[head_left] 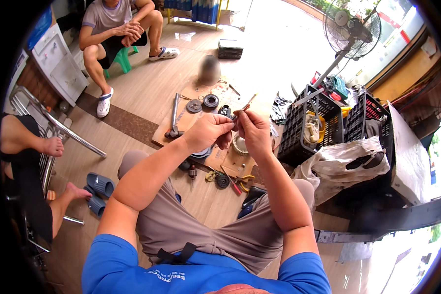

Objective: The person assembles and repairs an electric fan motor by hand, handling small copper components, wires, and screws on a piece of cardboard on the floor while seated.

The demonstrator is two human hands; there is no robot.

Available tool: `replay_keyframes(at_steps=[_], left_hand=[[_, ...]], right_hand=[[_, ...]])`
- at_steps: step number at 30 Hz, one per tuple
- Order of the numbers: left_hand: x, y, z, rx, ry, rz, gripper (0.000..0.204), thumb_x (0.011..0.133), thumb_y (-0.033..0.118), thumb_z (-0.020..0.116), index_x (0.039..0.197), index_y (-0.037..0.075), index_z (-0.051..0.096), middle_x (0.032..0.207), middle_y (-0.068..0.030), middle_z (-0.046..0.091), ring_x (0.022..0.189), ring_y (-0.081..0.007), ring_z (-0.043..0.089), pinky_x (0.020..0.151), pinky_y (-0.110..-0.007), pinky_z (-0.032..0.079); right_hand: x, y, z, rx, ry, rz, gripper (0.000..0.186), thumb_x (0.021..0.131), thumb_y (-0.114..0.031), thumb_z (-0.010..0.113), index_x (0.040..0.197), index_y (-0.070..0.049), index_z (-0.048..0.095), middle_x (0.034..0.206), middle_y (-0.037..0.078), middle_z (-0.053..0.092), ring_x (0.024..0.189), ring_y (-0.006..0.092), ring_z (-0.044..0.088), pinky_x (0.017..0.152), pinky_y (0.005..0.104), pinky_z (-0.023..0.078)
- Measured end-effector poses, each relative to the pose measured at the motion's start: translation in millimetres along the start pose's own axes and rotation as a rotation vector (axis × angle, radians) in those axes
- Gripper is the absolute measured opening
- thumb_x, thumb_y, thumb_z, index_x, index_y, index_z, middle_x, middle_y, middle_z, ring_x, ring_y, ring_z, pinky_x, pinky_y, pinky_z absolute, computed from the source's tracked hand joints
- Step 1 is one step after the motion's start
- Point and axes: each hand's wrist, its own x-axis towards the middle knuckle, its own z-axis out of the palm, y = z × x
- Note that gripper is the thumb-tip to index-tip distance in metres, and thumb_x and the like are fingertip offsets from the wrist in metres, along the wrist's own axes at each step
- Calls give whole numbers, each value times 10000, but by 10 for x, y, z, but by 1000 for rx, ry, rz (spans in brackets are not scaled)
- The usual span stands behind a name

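My left hand and my right hand are raised close together over a sheet of cardboard. Both have fingertips pinched on a small dark piece, too small to name. A thin copper-coloured strand sticks up beyond my right fingers. Under and around the hands lie a dark metal disc, a black ring-shaped part and a pale ribbed ring, partly hidden. To the left lies a long metal-handled tool. Nearer me are red-handled pliers and a small black wheel.
Black plastic crates stand at the right, a stained cloth over one. Behind them is a standing fan. A person sits on a green stool; another's bare feet are at left, near blue slippers.
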Motion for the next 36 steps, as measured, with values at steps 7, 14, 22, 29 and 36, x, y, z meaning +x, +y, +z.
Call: replay_keyframes(at_steps=[7, 14, 22, 29, 36], left_hand=[[67, -154, 112, 492, 286, 169, 195, 967, 162, 569, 912, -3, 658, 657, -73, 632, 562, -165, 628, 513, -305, 490], [41, -179, 204, 1286, 543, 723, 196, 927, 195, 593, 896, 16, 666, 755, -195, 648, 669, -331, 649, 584, -388, 510], [-60, 64, 17, -257, -81, -110, 225, 1008, 169, 516, 911, 10, 642, 722, -60, 662, 584, -141, 638, 529, -248, 508], [62, -162, 53, 831, 331, 397, 200, 947, 157, 571, 813, 25, 639, 709, -114, 654, 588, -233, 646, 534, -352, 511], [53, -154, 129, 939, 308, 466, 207, 959, 185, 550, 898, 9, 642, 741, -127, 666, 646, -245, 667, 570, -366, 528]], right_hand=[[-26, 97, 87, -434, 202, -130, 199, 983, -136, 579, 958, 45, 661, 821, -12, 639, 726, 38, 535, 626, 207, 448], [-30, -29, 147, -275, 251, 13, 184, 991, -134, 560, 957, 13, 665, 781, -29, 608, 660, 34, 486, 581, 194, 407], [-55, -160, 70, -143, 64, -45, 187, 998, -138, 554, 975, 8, 668, 724, -39, 557, 618, 25, 444, 540, 180, 339], [-10, 108, 76, -635, 309, -122, 241, 984, -154, 561, 880, 36, 666, 668, -29, 566, 627, 38, 446, 542, 230, 377], [71, 214, -74, -317, 271, -106, 224, 1011, -163, 526, 968, 5, 668, 752, -35, 598, 649, 26, 470, 556, 181, 360]])
